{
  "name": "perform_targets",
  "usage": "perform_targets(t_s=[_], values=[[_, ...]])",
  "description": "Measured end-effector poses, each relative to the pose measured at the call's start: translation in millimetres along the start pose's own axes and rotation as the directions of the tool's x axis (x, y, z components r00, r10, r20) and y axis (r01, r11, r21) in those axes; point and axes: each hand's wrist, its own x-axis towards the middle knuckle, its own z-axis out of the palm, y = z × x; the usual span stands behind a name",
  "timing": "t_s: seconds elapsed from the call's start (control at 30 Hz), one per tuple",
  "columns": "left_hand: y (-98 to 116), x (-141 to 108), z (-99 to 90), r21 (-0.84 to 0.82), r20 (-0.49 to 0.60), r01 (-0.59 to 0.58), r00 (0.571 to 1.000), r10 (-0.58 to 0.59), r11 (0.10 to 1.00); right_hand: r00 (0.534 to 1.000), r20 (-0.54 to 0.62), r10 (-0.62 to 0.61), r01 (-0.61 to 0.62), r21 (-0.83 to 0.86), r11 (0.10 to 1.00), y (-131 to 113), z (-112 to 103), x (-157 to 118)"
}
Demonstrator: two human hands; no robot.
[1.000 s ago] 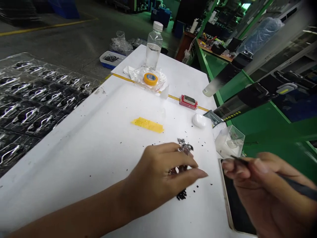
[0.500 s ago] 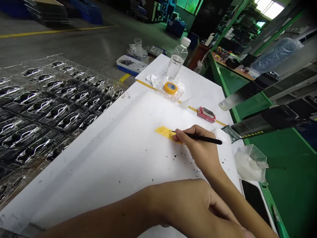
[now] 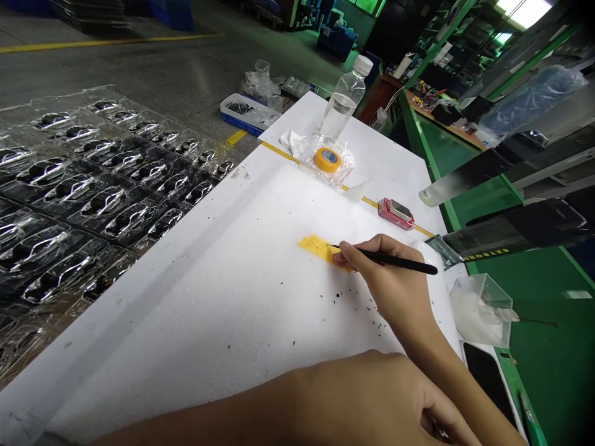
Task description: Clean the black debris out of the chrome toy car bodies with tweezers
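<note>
In my right hand (image 3: 395,279) is a slim black tool that looks like tweezers (image 3: 395,260), pinched between thumb and fingers. Its fine tip points left and rests at a strip of yellow tape (image 3: 316,246) on the white tabletop (image 3: 223,279). Small specks dot the tape, and its right end lies under my fingertips. My left hand (image 3: 385,396) is low in the view, closer to me, back of the hand up. Its fingers curl in and run off the bottom edge, so what they hold is hidden. Tiny black pieces (image 3: 338,295) lie scattered below the tape.
An orange tape roll (image 3: 328,160) on clear plastic and a water bottle (image 3: 343,102) stand farther back. A red box (image 3: 396,214), a clear container (image 3: 481,310) and a phone (image 3: 488,378) line the right side. Clear trays of black parts (image 3: 106,198) lie left of the table.
The view has shifted slightly, so the table things sit a bit farther right. The tweezers' tip stays at the yellow tape. My left hand sits slightly lower and farther right.
</note>
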Motion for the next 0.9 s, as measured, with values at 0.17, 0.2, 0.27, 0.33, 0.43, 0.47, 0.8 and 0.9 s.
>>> perform_targets(t_s=[0.17, 0.2, 0.27, 0.33, 0.43, 0.47, 0.8, 0.9], values=[[6.5, 0.4, 0.3, -0.029, -0.003, 0.037, 0.999, -0.037, 0.999, 1.000, 0.001, 0.010, -0.010, 0.025, 1.000, 1.4, -0.8, -0.8], [8.2, 0.9, -0.1, -0.037, 0.000, 0.046, 0.999, -0.046, 0.998, 1.000, 0.004, 0.013, -0.013, 0.044, 0.999, 2.2, -0.7, -0.1], [11.7, 2.5, -0.6, -0.048, -0.011, 0.079, 0.997, -0.080, 0.996, 0.999, 0.024, 0.022, -0.025, 0.109, 0.994, 3.3, -1.3, 1.9], [15.2, 4.8, -0.4, -0.072, -0.053, 0.141, 0.988, -0.144, 0.987, 0.998, 0.060, 0.029, -0.040, 0.205, 0.978, 2.2, -5.8, 3.1], [19.6, 7.8, 0.4, -0.210, -0.086, 0.247, 0.959, -0.270, 0.946, 0.995, 0.098, 0.017, -0.050, 0.344, 0.938, -3.4, -27.2, -3.0], [21.1, 8.2, 0.5, -0.291, -0.057, 0.250, 0.959, -0.278, 0.923, 0.995, 0.097, 0.013, -0.048, 0.374, 0.926, -5.1, -38.7, -8.4], [34.0, 9.4, -8.3, -0.590, -0.321, -0.083, 0.937, -0.139, 0.803, 0.949, -0.220, -0.227, 0.269, 0.187, 0.945, 27.1, -108.7, -101.9], [31.7, 12.0, -12.0, -0.553, -0.366, -0.083, 0.918, -0.152, 0.829, 0.960, -0.220, -0.171, 0.208, 0.155, 0.966, 33.6, -93.5, -111.5]])
